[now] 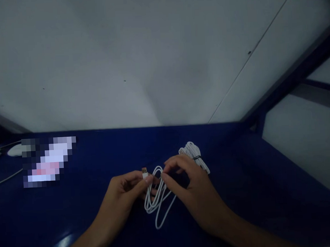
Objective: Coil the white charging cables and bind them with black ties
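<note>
A white USB cable hangs in loose loops between my two hands, above the blue table. My left hand pinches it near the USB plug, whose metal end points up and away from me. The thumb and forefinger of my right hand are closed on the cable at the right side of the loops. One longer loop droops lower, towards me. Just beyond my right hand lies a white cable bundle, bound with a dark tie; my hand covers part of it.
The blue table reaches back to a pale wall. At the left lie a pixelated, bright, phone-like object and a white rounded item with cords. A dark blue frame slants along the right.
</note>
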The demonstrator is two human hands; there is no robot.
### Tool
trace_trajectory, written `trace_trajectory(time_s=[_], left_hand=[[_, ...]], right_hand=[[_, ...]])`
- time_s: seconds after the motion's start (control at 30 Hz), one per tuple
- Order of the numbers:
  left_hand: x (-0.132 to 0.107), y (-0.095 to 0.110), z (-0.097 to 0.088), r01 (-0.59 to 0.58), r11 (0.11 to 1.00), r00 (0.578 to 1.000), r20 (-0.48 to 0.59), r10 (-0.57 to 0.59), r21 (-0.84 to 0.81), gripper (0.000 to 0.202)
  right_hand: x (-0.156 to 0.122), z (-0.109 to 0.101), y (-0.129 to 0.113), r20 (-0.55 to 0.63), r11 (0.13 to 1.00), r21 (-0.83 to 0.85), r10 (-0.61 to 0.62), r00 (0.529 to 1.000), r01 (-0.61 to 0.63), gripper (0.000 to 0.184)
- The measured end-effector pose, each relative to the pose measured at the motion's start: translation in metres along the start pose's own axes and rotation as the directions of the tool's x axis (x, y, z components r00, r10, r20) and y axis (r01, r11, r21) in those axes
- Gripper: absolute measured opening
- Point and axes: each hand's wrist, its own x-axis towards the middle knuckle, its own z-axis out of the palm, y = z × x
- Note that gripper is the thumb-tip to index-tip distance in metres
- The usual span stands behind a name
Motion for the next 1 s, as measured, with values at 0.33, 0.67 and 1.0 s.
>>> trace_trajectory(time_s=[0.33,0.67,1.0], left_hand=[[-0.003,0.001,0.004,0.052,0.999,0.998,0.028,-0.051,-0.016,0.029],[0.000,-0.001,-0.003,0.002,0.997,1.000,0.013,-0.003,0.075,0.022],[0.001,-0.002,-0.005,-0.059,0.969,0.998,0.006,0.059,0.242,0.027]], right_hand=[[-0.019,0.009,0.002,-0.009,0.915,-0.298,0.281,0.960,-0.271,0.022],[-0.002,0.019,0.000,-0.010,0.930,-0.193,0.315,0.949,-0.311,0.048],[0.003,0.010,0.001,0.167,0.891,-0.137,0.452,0.876,-0.434,0.050]])
